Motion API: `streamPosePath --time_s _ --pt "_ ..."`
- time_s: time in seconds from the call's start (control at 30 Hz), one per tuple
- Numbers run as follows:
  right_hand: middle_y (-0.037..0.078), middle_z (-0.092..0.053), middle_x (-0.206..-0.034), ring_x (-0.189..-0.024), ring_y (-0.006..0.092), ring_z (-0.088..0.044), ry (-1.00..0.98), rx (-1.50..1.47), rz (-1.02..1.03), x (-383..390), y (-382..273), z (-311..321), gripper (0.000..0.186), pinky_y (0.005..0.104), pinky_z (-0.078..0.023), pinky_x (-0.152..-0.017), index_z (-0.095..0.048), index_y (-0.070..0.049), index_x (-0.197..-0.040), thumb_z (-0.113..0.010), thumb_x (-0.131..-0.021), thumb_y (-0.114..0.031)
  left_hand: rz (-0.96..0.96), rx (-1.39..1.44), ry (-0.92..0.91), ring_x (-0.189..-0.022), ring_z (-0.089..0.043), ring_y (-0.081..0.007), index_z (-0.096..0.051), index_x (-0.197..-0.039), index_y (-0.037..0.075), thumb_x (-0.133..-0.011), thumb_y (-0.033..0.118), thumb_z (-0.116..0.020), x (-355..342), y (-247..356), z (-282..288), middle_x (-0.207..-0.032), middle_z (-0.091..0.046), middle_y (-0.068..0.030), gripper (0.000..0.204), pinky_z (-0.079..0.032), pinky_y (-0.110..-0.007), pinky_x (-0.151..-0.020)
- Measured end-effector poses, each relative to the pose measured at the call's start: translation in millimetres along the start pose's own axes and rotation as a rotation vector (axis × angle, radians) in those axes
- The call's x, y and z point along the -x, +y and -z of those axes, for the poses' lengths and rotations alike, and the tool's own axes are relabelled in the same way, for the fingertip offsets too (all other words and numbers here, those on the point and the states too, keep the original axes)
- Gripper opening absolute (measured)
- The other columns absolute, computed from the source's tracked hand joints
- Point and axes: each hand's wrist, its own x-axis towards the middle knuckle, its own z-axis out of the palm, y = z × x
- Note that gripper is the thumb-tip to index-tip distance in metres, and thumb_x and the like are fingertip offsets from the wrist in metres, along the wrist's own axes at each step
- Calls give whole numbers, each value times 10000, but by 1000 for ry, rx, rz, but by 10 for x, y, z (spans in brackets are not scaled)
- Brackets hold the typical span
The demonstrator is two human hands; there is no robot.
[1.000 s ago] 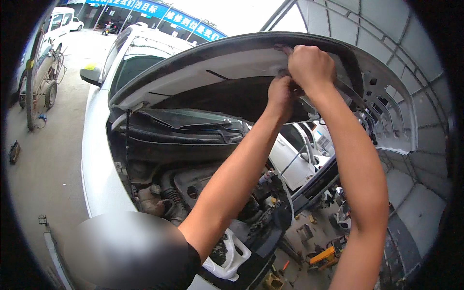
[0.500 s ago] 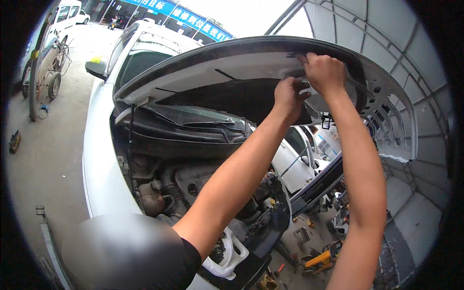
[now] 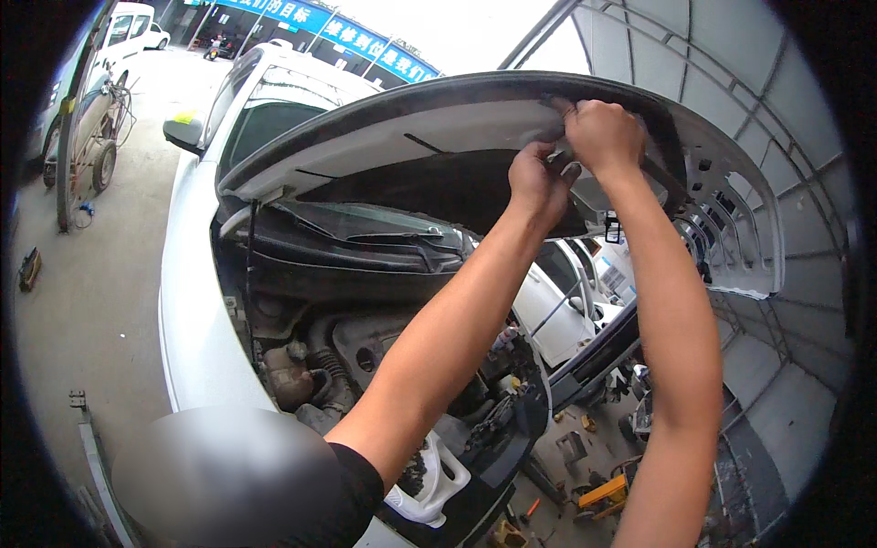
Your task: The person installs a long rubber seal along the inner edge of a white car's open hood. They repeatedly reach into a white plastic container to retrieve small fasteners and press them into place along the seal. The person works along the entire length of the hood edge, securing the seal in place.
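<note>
A white car stands with its hood (image 3: 384, 137) raised above me, pale underside facing down. Both my arms reach up to the hood's front edge. My right hand (image 3: 603, 132) is a closed fist on the dark strip (image 3: 457, 91) that runs along that edge. My left hand (image 3: 539, 183) is just below and left of it, fingers curled against the hood's underside and touching the right hand. What the left fingers hold is hidden. Below the arms lies the open engine bay (image 3: 365, 365).
A prop rod (image 3: 248, 265) holds the hood at the left. A white fluid bottle (image 3: 429, 484) sits at the bay's front. Tools and a yellow device (image 3: 603, 493) lie on the floor at lower right. Another white car (image 3: 566, 301) is behind; a trolley (image 3: 91, 137) stands far left.
Both hands stay at the same spot on the hood's edge. My left hand has closed up against the right one. My view has drifted slightly to the left.
</note>
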Motion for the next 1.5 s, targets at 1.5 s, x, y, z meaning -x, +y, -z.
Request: streamPosePath --time_s 1.5 --pt "204 -610 -643 -659 405 -613 -39 -205 -248 1942 1348 -240 429 495 -468 -604 -627 -26 -764 -507 -910 -411 -287 -1299 -212 -764 -587 -193 -643 -976 -15 -840 230 -594 177 -129 -471 -888 -666 -85 284 -471 -315 -696"
